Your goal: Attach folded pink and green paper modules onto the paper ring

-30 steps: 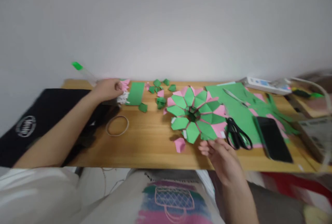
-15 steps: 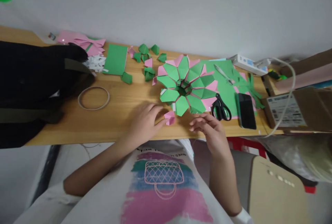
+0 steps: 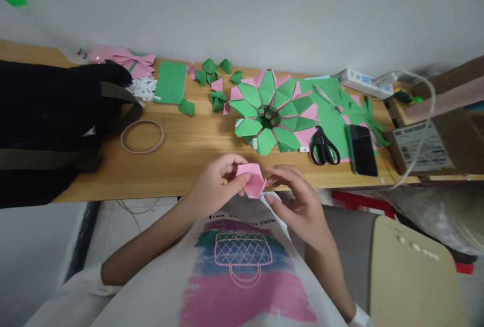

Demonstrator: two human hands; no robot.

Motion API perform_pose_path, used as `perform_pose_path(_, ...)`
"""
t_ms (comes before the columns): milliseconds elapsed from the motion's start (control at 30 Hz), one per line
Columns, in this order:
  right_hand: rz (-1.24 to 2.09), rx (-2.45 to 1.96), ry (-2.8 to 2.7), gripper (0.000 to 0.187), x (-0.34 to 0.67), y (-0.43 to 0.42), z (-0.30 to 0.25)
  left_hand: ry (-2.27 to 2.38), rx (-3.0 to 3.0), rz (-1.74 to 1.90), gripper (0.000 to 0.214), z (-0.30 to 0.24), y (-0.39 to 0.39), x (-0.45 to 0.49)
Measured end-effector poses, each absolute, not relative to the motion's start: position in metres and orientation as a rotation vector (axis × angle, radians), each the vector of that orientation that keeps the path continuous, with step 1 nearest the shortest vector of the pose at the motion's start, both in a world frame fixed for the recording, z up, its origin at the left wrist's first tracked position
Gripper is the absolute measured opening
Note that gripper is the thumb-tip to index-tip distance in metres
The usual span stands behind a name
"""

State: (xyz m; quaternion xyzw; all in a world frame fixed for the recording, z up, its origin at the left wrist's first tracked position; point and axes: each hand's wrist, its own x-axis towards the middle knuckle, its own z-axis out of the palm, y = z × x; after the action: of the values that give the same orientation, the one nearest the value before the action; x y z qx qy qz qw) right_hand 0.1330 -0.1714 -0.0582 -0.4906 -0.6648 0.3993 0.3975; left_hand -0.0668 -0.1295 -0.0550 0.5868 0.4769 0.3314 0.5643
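A pink folded-paper piece is pinched between the thumb and fingers of my left hand, just above the table's front edge. My right hand is beside the piece's pointed right corner, thumb and fingers apart; whether a fingertip touches the paper I cannot tell. Behind both hands stands a ring-shaped paper flower made of green and pink folded units, with a hollow centre. Black-handled scissors lie at its right.
Loose green folded pieces and a green paper stack lie back left. A tape ring and black bag are further left. On the right are a phone, green sheets, a power strip and a cardboard box.
My left hand has picked up the pink paper piece from the table and brought it nearer my body. The right hand has moved in toward it, its thumb and fingers spreading apart.
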Motion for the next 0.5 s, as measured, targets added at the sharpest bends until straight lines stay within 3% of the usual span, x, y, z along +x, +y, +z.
perform_pose_path(133, 0.960, -1.180, -1.773, 0.052, 0.130, -0.173, -0.044, 0.942, 1.094, 0.750, 0.022, -0.044, -0.132, -0.065)
perform_pose_path(367, 1.005, -1.124, -1.606, 0.027, 0.121, -0.177, -0.045, 0.800, 0.995, 0.731, 0.027, -0.041, -0.140, -0.066)
perform_pose_path(500, 0.943, -1.137, -1.571, 0.023, 0.118, -0.177, -0.045, 0.929, 1.263, 0.867, 0.017, -0.041, -0.144, -0.067)
